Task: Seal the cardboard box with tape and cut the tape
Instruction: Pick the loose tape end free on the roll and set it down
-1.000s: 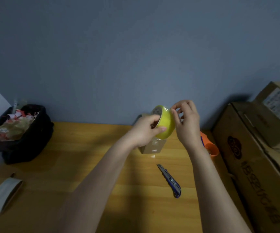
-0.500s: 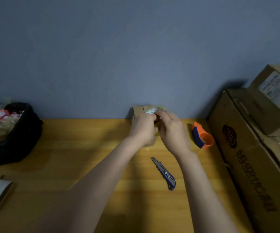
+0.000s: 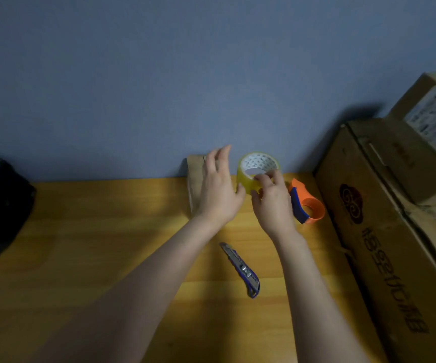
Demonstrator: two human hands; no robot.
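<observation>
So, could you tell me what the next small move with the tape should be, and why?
Probably draw the yellow tape roll rightward, away from the small cardboard box. The right hand grips the roll beside the box, while the left hand lies flat on the box, seemingly steadying it. The utility knife lies untouched on the table.

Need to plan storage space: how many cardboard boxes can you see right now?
3. The small cardboard box under the left hand by the wall; a large printed box at the right; a labelled box stacked on it. Others may lie out of frame.
</observation>
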